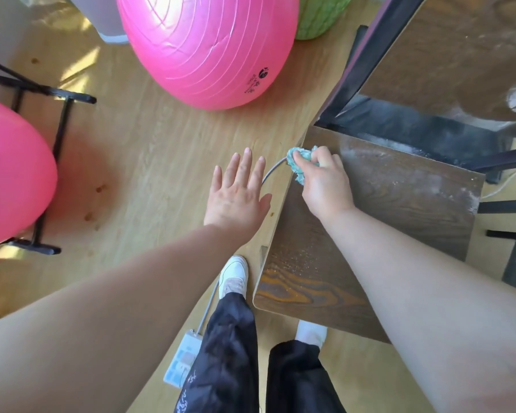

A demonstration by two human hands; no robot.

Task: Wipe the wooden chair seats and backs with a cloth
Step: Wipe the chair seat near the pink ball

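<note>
At the near edge, the wooden chair seat (385,222) shows dust specks. Further in, the left hand (236,192) hovers flat over the floor just beside the seat, fingers straight & spread, holding nothing. The right hand (325,183) grips the bunched teal cloth (300,163) on the seat's far-left corner. Step: seat wipe, prob. early, w/ dust on the far right side. Next: drag cloth that way w/ firm pressure. Pink exercise ball (209,46) beyond.

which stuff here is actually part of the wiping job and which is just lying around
Part of the job:
- cloth, gripped by the right hand
- chair seat, dusty
- chair back

Just lying about:
- big pink ball
- second pink ball
- green object
- black stand
- grey cable
</note>
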